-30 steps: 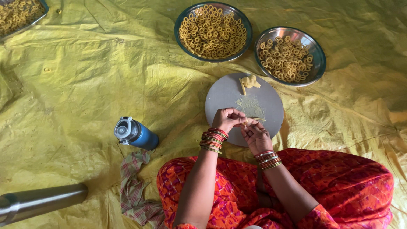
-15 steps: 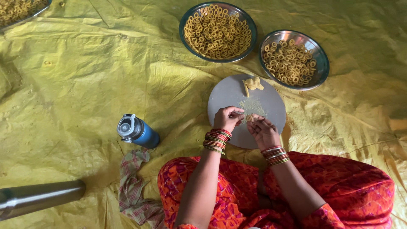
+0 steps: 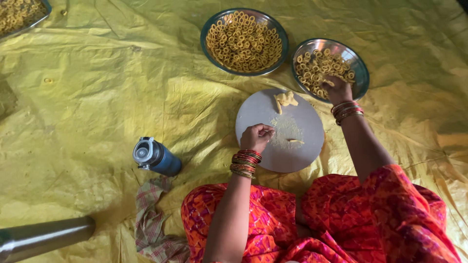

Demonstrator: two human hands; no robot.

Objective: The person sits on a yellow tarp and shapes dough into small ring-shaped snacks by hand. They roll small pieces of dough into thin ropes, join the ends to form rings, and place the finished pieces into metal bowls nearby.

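Yellow dough rings under right hand (image 3: 337, 89), grip unclear, in steel bowl (image 3: 358, 68); left hand (image 3: 257, 137) pinched shut over round board (image 3: 307, 156).

The left hand (image 3: 257, 137), fingers curled, rests on the round pale grey board (image 3: 302, 158), near a small dough strip (image 3: 295, 141). The right hand (image 3: 338, 90) reaches into the round steel bowl of yellow dough rings (image 3: 357, 68). A blue water bottle (image 3: 156, 156) lies on the yellow tarpaulin (image 3: 97, 97).

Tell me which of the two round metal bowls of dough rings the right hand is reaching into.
The nearer, less full bowl, right of the round board: the right hand rests over its rim. The fuller bowl sits apart, untouched.
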